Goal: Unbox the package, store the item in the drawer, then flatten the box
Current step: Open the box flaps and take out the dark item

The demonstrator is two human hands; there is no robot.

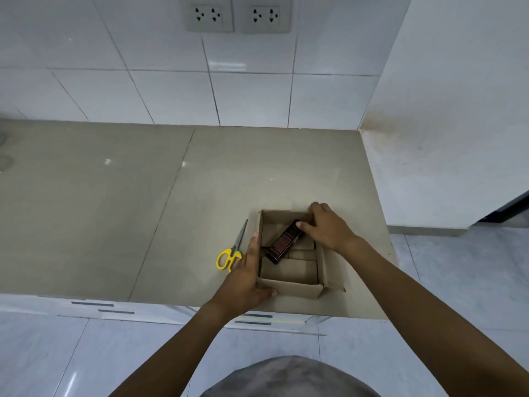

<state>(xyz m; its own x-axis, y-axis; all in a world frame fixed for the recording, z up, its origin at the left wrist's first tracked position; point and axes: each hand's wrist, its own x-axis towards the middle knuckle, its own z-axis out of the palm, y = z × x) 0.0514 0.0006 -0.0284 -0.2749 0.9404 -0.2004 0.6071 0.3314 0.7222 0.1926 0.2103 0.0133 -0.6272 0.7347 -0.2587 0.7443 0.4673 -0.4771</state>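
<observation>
An open brown cardboard box [289, 287] stands near the front right corner of the grey countertop. Inside it lies a small dark brown rectangular item [284, 242], tilted diagonally. My left hand [246, 277] grips the box's near left corner, fingers along its left wall and thumb on the front. My right hand [329, 224] rests over the box's far right corner, fingers on the outside and thumb touching the top end of the dark item.
Yellow-handled scissors [230, 253] lie on the countertop [114, 210] just left of the box, partly under my left hand. White drawer fronts [114, 309] run below the counter edge. A tiled wall with two sockets [237, 14] is behind; a white wall bounds the right.
</observation>
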